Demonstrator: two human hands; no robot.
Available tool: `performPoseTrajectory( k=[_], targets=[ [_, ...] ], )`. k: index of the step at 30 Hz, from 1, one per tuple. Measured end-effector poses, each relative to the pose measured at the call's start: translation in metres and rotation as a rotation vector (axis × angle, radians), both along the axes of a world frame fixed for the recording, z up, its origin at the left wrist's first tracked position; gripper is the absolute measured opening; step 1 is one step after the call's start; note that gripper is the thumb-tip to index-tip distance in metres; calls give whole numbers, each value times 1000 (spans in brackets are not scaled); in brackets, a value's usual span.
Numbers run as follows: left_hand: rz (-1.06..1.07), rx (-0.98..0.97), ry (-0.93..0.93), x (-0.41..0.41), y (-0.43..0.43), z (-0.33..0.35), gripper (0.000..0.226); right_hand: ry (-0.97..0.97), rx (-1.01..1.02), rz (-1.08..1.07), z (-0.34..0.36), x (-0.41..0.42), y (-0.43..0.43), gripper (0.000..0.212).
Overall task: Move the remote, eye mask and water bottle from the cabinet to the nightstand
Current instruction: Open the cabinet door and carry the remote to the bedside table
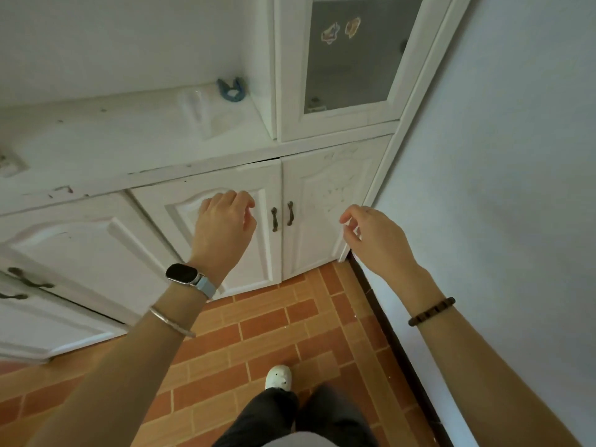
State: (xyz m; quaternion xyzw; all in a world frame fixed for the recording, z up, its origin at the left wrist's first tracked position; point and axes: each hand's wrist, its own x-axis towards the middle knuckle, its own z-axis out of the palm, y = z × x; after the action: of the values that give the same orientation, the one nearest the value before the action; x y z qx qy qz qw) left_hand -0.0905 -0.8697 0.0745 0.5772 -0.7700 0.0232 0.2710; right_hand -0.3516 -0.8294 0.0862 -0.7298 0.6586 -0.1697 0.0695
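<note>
A white cabinet point(206, 150) stands ahead with two shut lower doors and dark metal handles point(282, 215). My left hand point(224, 227) hovers in front of the left door, fingers loosely curled, holding nothing, just left of the handles. My right hand point(374, 233) hangs near the right door's outer edge, fingers relaxed and empty. On the countertop lie a clear water bottle point(193, 106) on its side and a blue eye mask point(231, 90) at the back by the wall. No remote is visible.
A tall upper unit with a frosted glass door point(351, 53) bearing two stickers rises at the right. A white wall point(500, 156) closes the right side. More lower doors point(64, 253) extend left. Orange brick-pattern floor tiles point(274, 324) and my white shoe point(279, 377) lie below.
</note>
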Motion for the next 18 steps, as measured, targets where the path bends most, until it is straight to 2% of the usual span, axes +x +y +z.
performPoseTrajectory(
  k=[9,18],
  targets=[
    [-90,-90,8,-22,-76,27,14,-56,-80,-39,30,-12,-68,16],
    [-146,-285,6,-46,-145,107,13,-35,-284,4,126,-25,-147,14]
  ],
)
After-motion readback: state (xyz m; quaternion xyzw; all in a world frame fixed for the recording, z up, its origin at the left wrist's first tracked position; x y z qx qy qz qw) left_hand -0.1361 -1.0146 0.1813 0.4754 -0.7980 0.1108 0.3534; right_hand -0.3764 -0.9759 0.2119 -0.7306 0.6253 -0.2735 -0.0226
